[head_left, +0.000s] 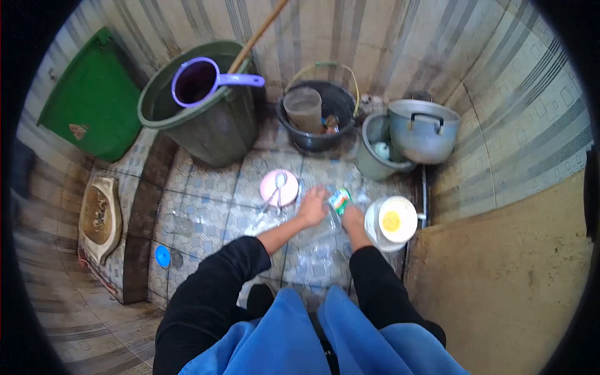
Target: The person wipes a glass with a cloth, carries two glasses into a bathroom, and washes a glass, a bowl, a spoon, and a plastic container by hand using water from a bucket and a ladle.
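Head view: right hand (353, 217) is holding green packet (339, 199), probably keeping it near left hand (313, 207); can't tell whether left grip is holding anything.

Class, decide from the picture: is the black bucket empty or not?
Not empty: a translucent container sits inside the black bucket, with small items beside it.

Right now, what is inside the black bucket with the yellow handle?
The black bucket holds a cloudy plastic container and, beside it, brownish and blue items too blurred to name. The container hides what's beneath.
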Demonstrator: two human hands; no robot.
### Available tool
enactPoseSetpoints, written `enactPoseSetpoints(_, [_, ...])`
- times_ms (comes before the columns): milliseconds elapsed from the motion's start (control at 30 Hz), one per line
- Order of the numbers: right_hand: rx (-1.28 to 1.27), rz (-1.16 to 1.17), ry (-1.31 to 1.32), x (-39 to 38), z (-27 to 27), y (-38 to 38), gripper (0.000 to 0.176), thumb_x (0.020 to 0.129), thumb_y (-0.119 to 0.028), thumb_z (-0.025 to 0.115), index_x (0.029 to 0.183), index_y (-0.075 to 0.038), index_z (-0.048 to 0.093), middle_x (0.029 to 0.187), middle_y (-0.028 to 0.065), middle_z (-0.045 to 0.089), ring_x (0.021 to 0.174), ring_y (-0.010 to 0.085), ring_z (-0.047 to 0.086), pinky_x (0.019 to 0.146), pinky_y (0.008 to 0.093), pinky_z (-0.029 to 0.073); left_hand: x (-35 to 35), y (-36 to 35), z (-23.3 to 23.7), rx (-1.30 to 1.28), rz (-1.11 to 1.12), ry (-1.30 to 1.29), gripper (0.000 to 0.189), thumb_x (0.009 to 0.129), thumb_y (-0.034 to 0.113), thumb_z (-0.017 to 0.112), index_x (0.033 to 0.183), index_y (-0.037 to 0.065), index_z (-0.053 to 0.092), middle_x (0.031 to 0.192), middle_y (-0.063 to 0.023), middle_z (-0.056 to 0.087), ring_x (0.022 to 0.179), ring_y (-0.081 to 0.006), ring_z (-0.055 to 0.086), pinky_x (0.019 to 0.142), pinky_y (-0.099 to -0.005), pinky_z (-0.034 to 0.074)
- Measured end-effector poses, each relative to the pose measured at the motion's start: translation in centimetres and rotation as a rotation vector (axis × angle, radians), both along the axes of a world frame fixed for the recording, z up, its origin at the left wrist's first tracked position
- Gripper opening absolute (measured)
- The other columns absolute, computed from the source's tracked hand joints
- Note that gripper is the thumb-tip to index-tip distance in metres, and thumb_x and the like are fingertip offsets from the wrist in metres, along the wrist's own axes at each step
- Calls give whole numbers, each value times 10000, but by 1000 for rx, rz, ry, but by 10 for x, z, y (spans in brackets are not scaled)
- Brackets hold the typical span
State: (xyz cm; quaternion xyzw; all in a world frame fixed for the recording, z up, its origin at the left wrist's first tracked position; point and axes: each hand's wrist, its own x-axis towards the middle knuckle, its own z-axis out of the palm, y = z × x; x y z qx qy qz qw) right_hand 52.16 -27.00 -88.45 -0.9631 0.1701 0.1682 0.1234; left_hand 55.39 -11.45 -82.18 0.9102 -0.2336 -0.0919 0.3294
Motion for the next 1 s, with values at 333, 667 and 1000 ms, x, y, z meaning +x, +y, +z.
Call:
enactPoseSetpoints(333, [219, 82, -199, 8, 65, -51, 160, 712, -119, 535, 764, 22, 590, 701, 175, 593, 624, 269, 601, 554, 368, 479, 14, -39, -22, -290, 353, 524, 606, 697, 314, 610, 1192, 108, 328, 1214, -184, 366, 1074, -298, 421, 864, -324, 369])
enactPoseSetpoints(667, [1050, -224, 291, -85, 120, -61, 456, 700, -111, 645, 1089, -42, 419, 884, 35, 544, 724, 104, 529, 532, 227, 453, -68, -49, -8, -618, -16, 1216, 329, 816, 273, 514, 1053, 46, 488, 938, -63, 565, 855, -162, 549, 684, -313, 480])
enactPoseSetpoints(1000, [837, 62, 57, -110, 82, -71, 286, 597, -134, 735, 810, -13, 586, 730, 30, 595, 601, 78, 528, 535, 223, 434, -90, -49, -19, -312, -257, 1076, 305, 795, 343, 520, 900, 65, 588, 736, -26, 569, 616, -99, 509, 510, -253, 402])
